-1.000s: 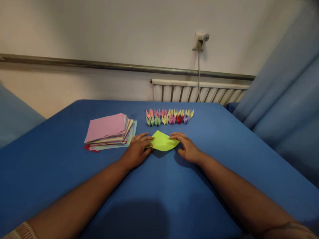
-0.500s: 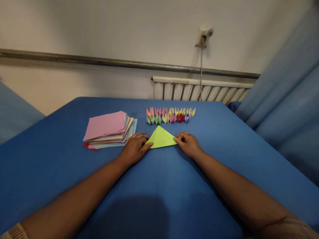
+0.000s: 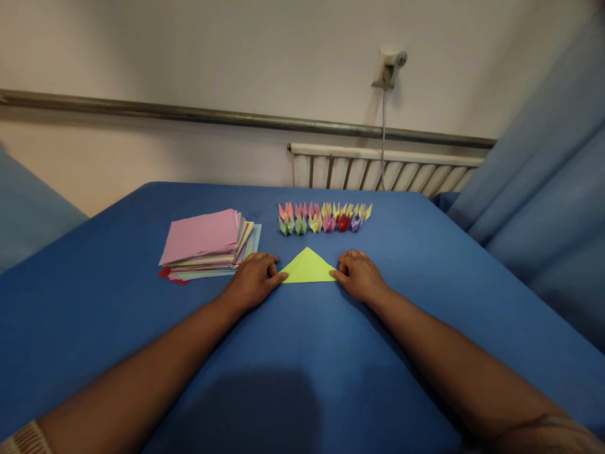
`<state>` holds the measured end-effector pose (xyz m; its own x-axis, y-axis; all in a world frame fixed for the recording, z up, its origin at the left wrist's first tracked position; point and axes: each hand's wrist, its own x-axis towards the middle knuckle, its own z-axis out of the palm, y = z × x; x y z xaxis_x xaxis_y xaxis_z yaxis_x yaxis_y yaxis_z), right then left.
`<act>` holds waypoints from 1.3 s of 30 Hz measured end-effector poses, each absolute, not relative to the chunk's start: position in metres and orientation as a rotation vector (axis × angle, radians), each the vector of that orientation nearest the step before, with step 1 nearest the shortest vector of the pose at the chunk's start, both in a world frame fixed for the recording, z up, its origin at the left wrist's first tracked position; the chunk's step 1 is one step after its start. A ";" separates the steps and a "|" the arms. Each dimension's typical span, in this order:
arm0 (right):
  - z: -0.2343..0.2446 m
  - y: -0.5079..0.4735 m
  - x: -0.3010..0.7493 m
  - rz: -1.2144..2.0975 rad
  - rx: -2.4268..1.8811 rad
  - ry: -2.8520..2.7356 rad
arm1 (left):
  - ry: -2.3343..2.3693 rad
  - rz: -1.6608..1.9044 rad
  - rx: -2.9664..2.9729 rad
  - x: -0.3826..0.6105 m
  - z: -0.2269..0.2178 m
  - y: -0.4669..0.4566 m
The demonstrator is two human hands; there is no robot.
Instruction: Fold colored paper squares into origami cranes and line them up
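From where I stand, the green paper (image 3: 308, 268) lies to the right of the paper stack (image 3: 202, 236), folded into a triangle with its long edge toward the person. The left hand (image 3: 253, 277), just beside the stack, has its thumb on the near left corner; the right hand (image 3: 360, 274), farther right of the stack, has its thumb on the opposite corner. I'd guess this keeps the long edge straight and flat on the table (image 3: 368, 347). Whether the fingers close underneath or the thumbs only press, I can't tell. The paper birds (image 3: 329, 222) stand in two rows, right of the stack and toward its far side, probably so that they don't crowd the hands.
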<state>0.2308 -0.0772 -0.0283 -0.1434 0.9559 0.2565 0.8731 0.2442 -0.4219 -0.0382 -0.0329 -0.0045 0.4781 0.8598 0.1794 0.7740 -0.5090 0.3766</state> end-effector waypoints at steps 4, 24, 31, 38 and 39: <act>-0.027 -0.078 0.231 0.249 -1.663 -2.049 | 1.396 0.499 2.481 -0.039 -0.004 -0.033; -0.019 -0.088 0.210 0.388 -1.782 -2.052 | 1.543 0.377 2.653 -0.025 0.000 -0.048; -0.039 -0.082 0.214 0.490 -1.404 -1.943 | 1.483 0.472 2.554 -0.027 -0.008 -0.044; -0.036 -0.084 0.217 0.550 -1.241 -1.912 | 1.363 0.577 2.353 -0.026 -0.008 -0.045; -0.035 -0.084 0.217 0.561 -1.235 -1.876 | 1.348 0.578 2.306 -0.025 -0.007 -0.046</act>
<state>0.2173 -0.0844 -0.0355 -0.2003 0.9035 0.3790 0.5471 0.4240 -0.7217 -0.0253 -0.0462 -0.0066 0.4480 0.8820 0.1461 0.7139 -0.4513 0.5354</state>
